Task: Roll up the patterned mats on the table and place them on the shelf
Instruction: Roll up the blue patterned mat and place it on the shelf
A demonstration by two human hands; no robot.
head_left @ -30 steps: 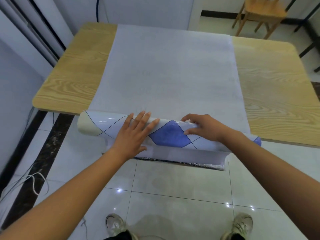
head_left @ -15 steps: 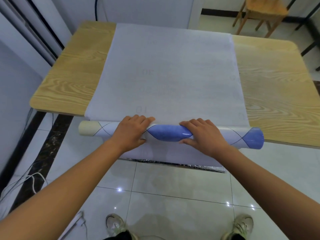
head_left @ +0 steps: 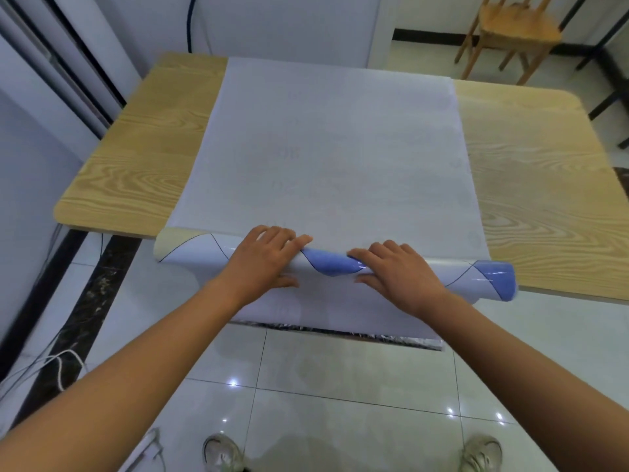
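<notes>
Head view: the left hand curls its fingers over the roll, thumb beneath, and the right hand grips it likewise. The roll's long axis runs along the near edge of the table; the flat mat lies beyond the fingertips, toward the far edge.

Glossy mat roll – matt back; wood-grain table.

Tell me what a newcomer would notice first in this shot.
First, the glossy blue-and-white roll at the near edge of the wooden table, with the left hand and right hand curled over its middle, side by side. Behind it, the rest of the mat lies flat, pale underside up, along the table's middle. A wooden chair stands at far right.
</notes>
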